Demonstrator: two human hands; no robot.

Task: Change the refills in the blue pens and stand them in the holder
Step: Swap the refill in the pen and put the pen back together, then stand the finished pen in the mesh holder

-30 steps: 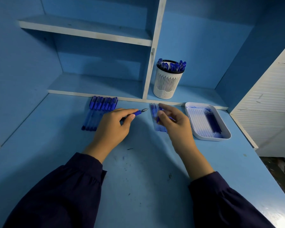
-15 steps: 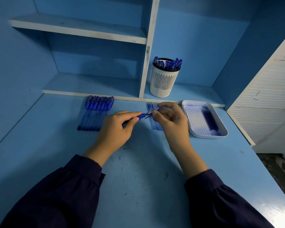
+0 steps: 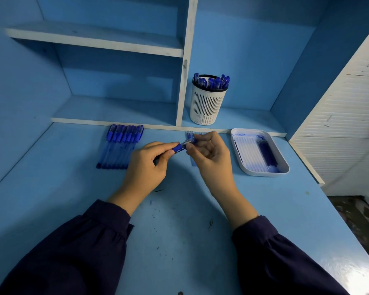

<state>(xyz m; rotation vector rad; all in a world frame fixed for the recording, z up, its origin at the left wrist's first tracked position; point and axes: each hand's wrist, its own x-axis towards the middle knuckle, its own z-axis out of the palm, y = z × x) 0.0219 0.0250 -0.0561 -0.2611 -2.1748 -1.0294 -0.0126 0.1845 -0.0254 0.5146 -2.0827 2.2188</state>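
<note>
Pen (image 3: 178, 148) between left hand (image 3: 145, 167), right hand (image 3: 211, 158)

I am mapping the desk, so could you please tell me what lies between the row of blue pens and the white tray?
Head view: the left hand and right hand holding one blue plastic pen, with clear refills lying behind them.

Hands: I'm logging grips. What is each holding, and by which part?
The left hand grips a blue pen by its barrel; the right hand pinches the same pen's tip end.
</note>
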